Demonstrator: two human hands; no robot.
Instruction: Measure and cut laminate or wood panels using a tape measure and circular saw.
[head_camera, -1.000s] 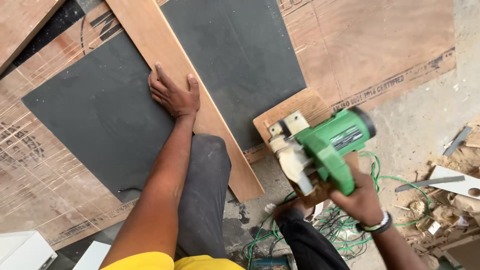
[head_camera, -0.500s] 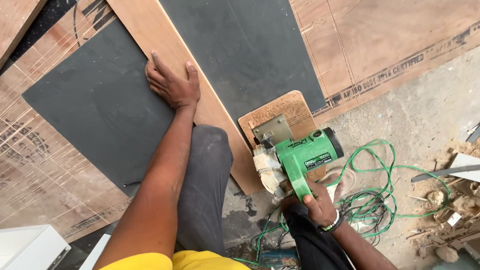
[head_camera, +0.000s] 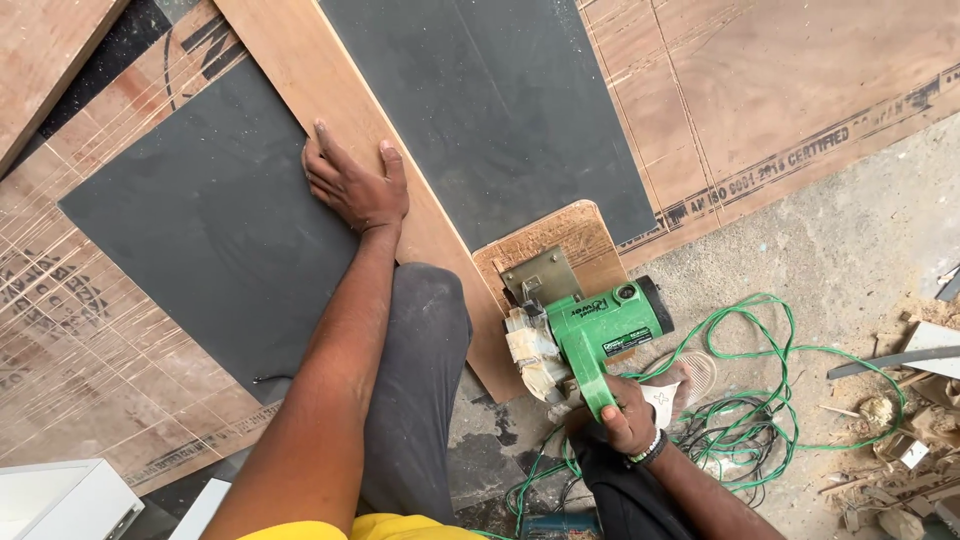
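Observation:
My left hand (head_camera: 352, 185) lies flat, fingers spread, on the edge of a long wooden plank (head_camera: 300, 60) that crosses a dark grey sheet (head_camera: 210, 230). My right hand (head_camera: 628, 410) grips the handle of a green circular saw (head_camera: 590, 325). The saw's metal base plate (head_camera: 540, 275) rests on a small brown board (head_camera: 560, 240) at the near end of the plank. My knee in grey trousers (head_camera: 425, 340) sits between the two arms, beside the plank's near end.
Large plywood sheets (head_camera: 800, 80) lie under the dark sheets. A tangled green cable (head_camera: 770, 400) runs over the concrete floor (head_camera: 850, 270) to the right. Wood scraps and sawdust (head_camera: 900, 430) pile at the right edge. A white panel (head_camera: 60, 500) is at the bottom left.
My right hand has brought the saw down and leftward from mid-air until its base plate sits on the small brown board. My left hand has stayed pressed on the plank.

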